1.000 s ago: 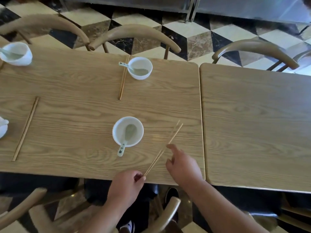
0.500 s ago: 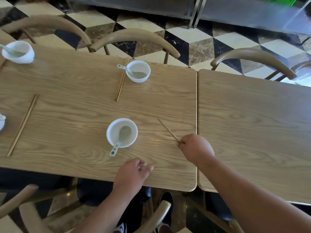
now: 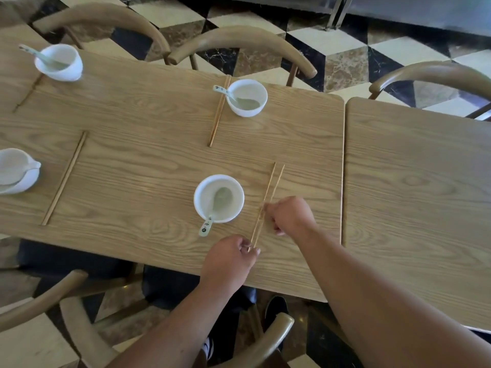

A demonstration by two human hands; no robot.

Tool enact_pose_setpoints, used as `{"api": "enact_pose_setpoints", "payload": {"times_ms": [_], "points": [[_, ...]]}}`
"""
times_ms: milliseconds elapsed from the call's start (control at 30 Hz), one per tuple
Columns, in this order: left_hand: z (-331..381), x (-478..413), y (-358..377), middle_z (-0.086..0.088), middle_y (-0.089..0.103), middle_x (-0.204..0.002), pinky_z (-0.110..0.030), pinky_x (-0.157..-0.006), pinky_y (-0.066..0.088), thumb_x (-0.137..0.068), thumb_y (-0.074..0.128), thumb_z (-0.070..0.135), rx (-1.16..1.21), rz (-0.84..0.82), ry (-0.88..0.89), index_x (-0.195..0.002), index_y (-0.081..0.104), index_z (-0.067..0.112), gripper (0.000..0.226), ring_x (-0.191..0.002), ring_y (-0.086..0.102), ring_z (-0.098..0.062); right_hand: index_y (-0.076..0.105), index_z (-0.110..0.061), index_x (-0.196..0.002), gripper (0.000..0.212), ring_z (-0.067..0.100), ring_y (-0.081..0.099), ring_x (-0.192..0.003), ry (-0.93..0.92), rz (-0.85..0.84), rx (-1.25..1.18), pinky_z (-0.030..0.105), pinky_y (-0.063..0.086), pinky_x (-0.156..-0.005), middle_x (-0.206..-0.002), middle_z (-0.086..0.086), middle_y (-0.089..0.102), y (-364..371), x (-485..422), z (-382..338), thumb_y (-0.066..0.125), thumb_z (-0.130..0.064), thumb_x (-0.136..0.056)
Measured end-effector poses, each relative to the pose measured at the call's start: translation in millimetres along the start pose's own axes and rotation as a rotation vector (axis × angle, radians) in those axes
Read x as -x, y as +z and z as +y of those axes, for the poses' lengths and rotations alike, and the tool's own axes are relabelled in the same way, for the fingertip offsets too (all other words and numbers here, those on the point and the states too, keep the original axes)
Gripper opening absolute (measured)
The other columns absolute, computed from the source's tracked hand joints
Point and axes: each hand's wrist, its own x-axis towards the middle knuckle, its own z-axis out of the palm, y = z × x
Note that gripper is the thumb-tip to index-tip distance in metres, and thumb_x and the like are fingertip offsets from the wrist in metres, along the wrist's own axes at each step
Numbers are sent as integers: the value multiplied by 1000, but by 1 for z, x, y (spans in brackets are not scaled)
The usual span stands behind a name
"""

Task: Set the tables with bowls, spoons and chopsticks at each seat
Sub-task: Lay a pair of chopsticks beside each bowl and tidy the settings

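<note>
Left hand [image 3: 228, 261] pinches the near ends of the near chopsticks [image 3: 272, 184] between thumb and fingertips. Right hand [image 3: 291, 216] has its fingers curled onto the same pair about mid-length and looks to be pinching it too, though it's blurred there. The far tips are slightly splayed, not parallel. I can't tell if the sticks are flat on the wood or just off it.

The pair sits just right of the near bowl [image 3: 206, 189], not touching it, on the left table [image 3: 148, 160], angled a bit toward far-right. The spoon [image 3: 220, 201] is in that bowl, handle hanging over the near rim.

Step, my read: squaring up the chopsticks at the near-right seat, which is the last item for that setting.

Next move calls for:
- close the splay so the tips meet
- lay the pair straight beside the bowl, as the far chopsticks [image 3: 218, 115] lie by the far bowl [image 3: 247, 111]
- let go without rolling them

The other settings look done: the left chopsticks [image 3: 65, 177] by the left-edge bowl [image 3: 16, 160], and the far-left bowl [image 3: 66, 73] with a spoon in it. After that it's the seats at the right table [image 3: 417, 195], and that means fetching more ware, since none is in hand.
</note>
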Motion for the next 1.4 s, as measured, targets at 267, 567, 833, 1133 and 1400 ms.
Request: {"api": "enact_pose_setpoints", "payload": {"times_ms": [267,567,833,1133,1400], "points": [[4,-10,-2,16,78,-94,-31,-81,57,-94,71,39,-84,19,-24,-103,74,34,11,-92,72,-7,72,-24,-87,9,17,71,-74,-58,47,211,29,55,-63,-75,-5,74,41,42,43,70,-32,-88],[-5,-22,-6,14,79,-74,-39,-83,64,-93,73,39,25,-43,-41,-93,78,31,9,-78,77,-7,74,-12,-76,11,31,79,-70,-7,-46,-42,54,67,-74,-66,6,79,51,27,55,64,-13,-82],[-7,-19,0,12,75,-74,-31,-76,59,-97,73,35,3,28,-4,-96,79,29,9,-76,73,-6,74,-2,-88,11,24,73,-62,52,-39,-170,43,68,-69,-77,17,80,52,23,58,67,-4,-96],[-5,-18,-3,11,75,-73,-27,-70,55,-97,74,34,20,13,-7,-95,79,29,8,-75,73,-7,73,-3,-90,10,23,72,-61,60,-46,-194,37,66,-64,-71,13,77,52,21,60,68,-7,-98],[-14,5,-35,-6,69,-61,-36,-59,50,-90,62,40,142,-45,-9,-67,67,11,37,-53,61,-13,70,-16,-77,20,27,75,-64,-94,88,1,46,66,-66,-67,5,77,53,58,29,61,-30,-89]]}}
